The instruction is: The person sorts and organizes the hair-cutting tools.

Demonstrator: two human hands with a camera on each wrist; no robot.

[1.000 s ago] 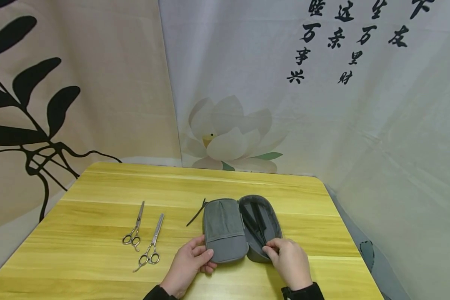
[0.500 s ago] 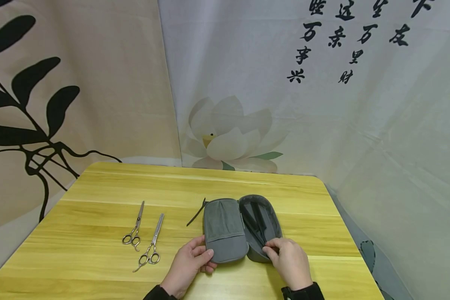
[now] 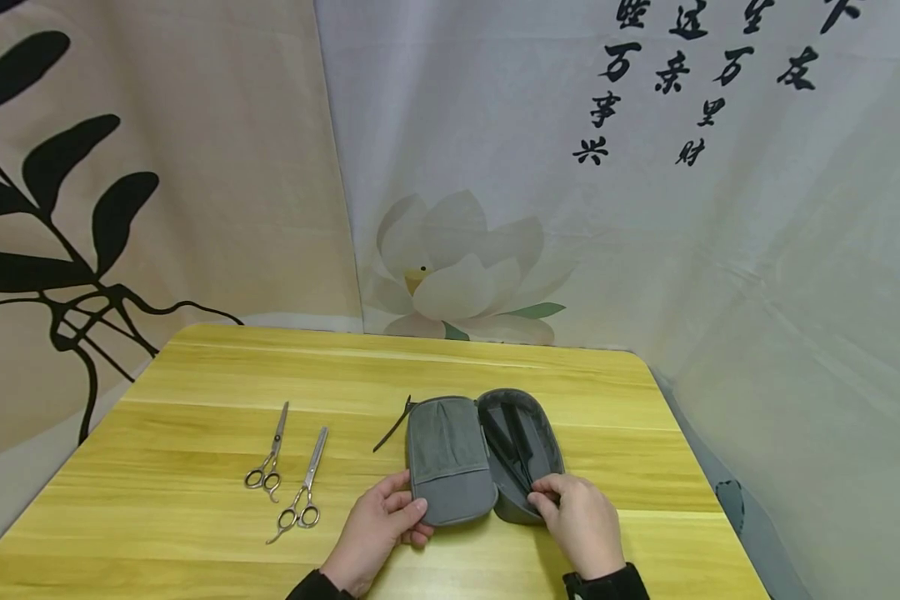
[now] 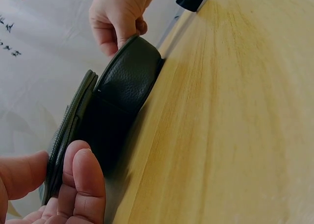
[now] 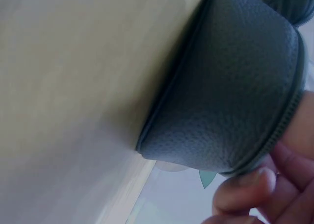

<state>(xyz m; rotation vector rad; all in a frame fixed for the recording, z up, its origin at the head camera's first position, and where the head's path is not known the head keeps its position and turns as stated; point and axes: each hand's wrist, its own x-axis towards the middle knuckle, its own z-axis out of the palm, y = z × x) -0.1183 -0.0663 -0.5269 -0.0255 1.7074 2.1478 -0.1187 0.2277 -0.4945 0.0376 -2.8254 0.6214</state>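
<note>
An unzipped grey zip case (image 3: 450,458) lies spread on the table, its flat pocketed lid to the left and its deep half (image 5: 235,96) to the right. My left hand (image 3: 382,525) grips the lid's lower left edge, thumb (image 4: 22,175) on the pocket side and fingers behind. At the near rim of the deep half, my right hand (image 3: 581,521) pinches with thumb and fingers, the fingertips just inside. Slim black tools (image 3: 513,442) lie lengthwise in that half, their lower ends by those fingertips. Their exact kind is unclear.
Two pairs of silver hairdressing scissors, one (image 3: 270,462) behind the other (image 3: 302,492), lie left of the case on the yellow wood table (image 3: 157,517). A dark zip strap (image 3: 392,425) sticks out from the lid. Printed cloth (image 3: 457,167) hangs behind the table.
My right hand has shifted very slightly at the rim. The left hand, the case and the scissors stay where they were.
</note>
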